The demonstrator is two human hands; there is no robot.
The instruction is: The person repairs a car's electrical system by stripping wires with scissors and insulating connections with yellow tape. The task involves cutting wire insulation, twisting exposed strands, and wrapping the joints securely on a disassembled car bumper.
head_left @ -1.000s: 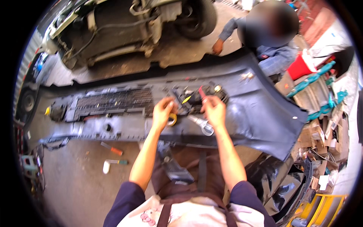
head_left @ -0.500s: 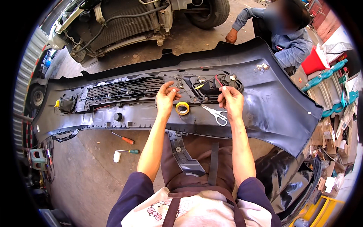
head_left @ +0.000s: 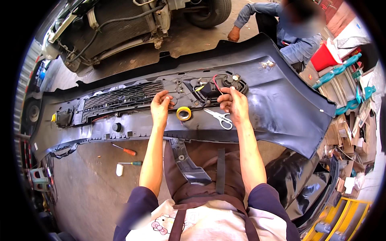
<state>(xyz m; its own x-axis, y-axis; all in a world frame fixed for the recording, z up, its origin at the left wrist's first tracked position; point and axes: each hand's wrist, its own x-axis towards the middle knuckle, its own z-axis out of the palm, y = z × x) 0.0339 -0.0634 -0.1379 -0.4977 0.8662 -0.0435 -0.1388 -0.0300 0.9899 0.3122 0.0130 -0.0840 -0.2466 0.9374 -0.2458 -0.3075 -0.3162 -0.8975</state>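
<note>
A large black car bumper (head_left: 277,116) lies inner side up across my lap. Above its middle, my left hand (head_left: 161,108) is closed with thumb and fingers together; anything between them is too small to make out. My right hand (head_left: 235,105) pinches a thin red wire (head_left: 215,81) that curves up to the round black lamp unit (head_left: 237,83). Between my hands, a roll of yellow tape (head_left: 183,108) rests on the bumper. White-handled scissors (head_left: 220,118) lie just below my right hand. A yellow-green connector or wire piece (head_left: 199,87) shows near the lamp unit.
A black mesh grille (head_left: 120,98) is fitted in the bumper. On the floor lie an orange-handled screwdriver (head_left: 129,152) and a green-handled one (head_left: 136,163). A co-worker (head_left: 295,44) crouches at the far right, beyond the bumper. The car's exposed front (head_left: 120,28) stands behind.
The whole view has shifted slightly, moving things left in the picture. My right hand's fingers have spread a little, and the red wire bends in a wider curve.
</note>
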